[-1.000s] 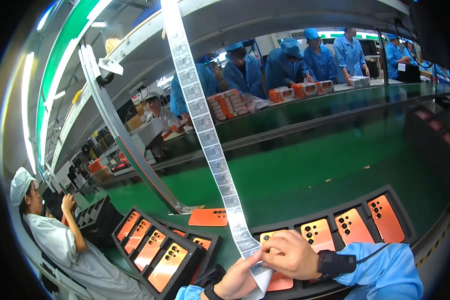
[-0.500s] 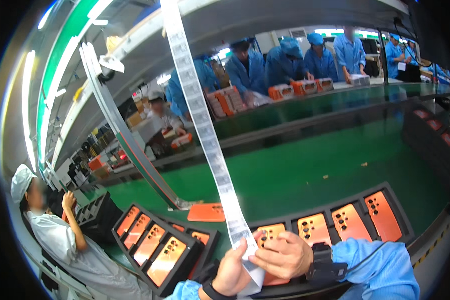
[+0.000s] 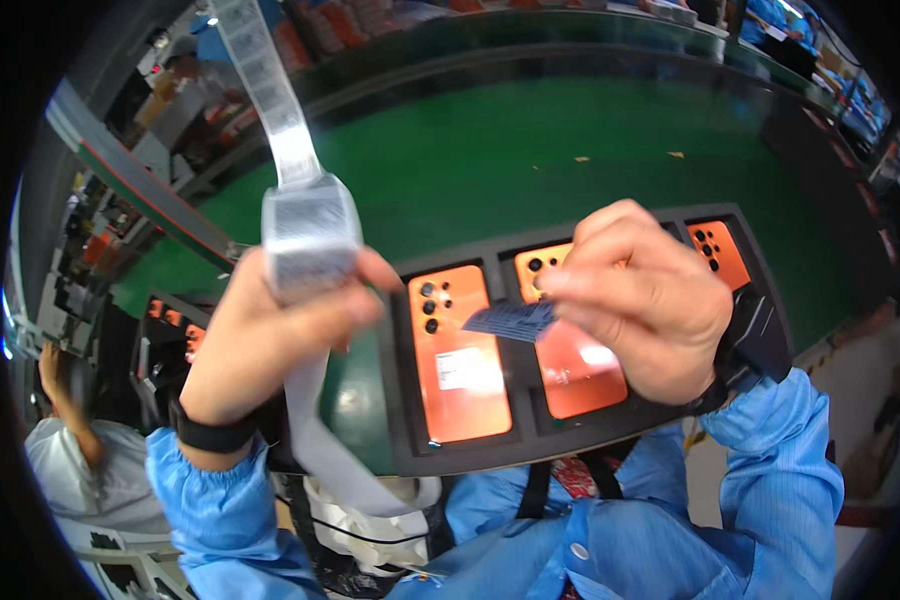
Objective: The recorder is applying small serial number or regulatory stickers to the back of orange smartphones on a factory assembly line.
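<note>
My left hand [image 3: 290,325] is closed around a strip of labels [image 3: 270,110] that runs down from the upper left. Its pale backing [image 3: 325,450] trails below the hand. With finger and thumb, my right hand [image 3: 655,310] pinches a small peeled label [image 3: 513,322], slightly curled and dark in this light. That label hangs over the gap between two orange phones. The left phone [image 3: 485,405] lies back up in a black tray [image 3: 402,440] and bears a small white sticker. Fingers and label partly cover the middle phone [image 3: 580,385]; a third phone [image 3: 725,260] lies to the right.
A green conveyor belt [image 3: 570,120] stretches behind the tray. At the left, another black tray [image 3: 160,350] holds orange phones, near a person in white [image 3: 100,470]. A slanted metal post [image 3: 140,190] rises there. A white bag [image 3: 370,520] hangs below the tray edge.
The view has tipped down toward the tray. My hands, together on the strip before, are now apart: the left is up left with the strip, the right has a single label.
</note>
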A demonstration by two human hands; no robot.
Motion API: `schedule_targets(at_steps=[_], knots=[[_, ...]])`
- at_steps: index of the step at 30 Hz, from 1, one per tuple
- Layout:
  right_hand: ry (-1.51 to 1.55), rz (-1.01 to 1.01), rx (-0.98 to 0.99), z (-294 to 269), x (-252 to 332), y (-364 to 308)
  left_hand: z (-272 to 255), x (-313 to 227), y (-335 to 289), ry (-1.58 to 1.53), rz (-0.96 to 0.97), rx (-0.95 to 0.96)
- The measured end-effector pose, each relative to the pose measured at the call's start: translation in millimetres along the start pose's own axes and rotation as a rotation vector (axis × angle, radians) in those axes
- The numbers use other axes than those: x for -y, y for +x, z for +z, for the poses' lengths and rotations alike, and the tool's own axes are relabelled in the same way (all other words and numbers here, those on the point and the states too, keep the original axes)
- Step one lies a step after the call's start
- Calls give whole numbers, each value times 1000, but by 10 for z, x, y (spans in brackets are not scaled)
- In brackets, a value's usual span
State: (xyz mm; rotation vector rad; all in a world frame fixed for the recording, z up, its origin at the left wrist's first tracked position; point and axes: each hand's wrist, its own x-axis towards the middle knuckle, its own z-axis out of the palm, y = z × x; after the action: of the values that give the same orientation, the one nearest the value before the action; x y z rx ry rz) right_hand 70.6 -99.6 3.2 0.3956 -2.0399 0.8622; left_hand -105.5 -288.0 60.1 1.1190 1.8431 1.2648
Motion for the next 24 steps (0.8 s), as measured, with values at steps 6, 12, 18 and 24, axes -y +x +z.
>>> schedule_targets(at_steps=[6, 12, 18, 24], knots=[[-82, 200, -177, -226, -80, -178, 823, 446, 141, 668, 426, 524], [-94, 228, -170, -389, -308, -296, 1064, 515, 221, 767, 506, 729], [-33, 342, -244, -352, -424, -421, 1336, 641, 239, 956, 516, 703], [72, 400, -299, -376, -445, -481, 1583, 713, 157, 1105, 734, 435]])
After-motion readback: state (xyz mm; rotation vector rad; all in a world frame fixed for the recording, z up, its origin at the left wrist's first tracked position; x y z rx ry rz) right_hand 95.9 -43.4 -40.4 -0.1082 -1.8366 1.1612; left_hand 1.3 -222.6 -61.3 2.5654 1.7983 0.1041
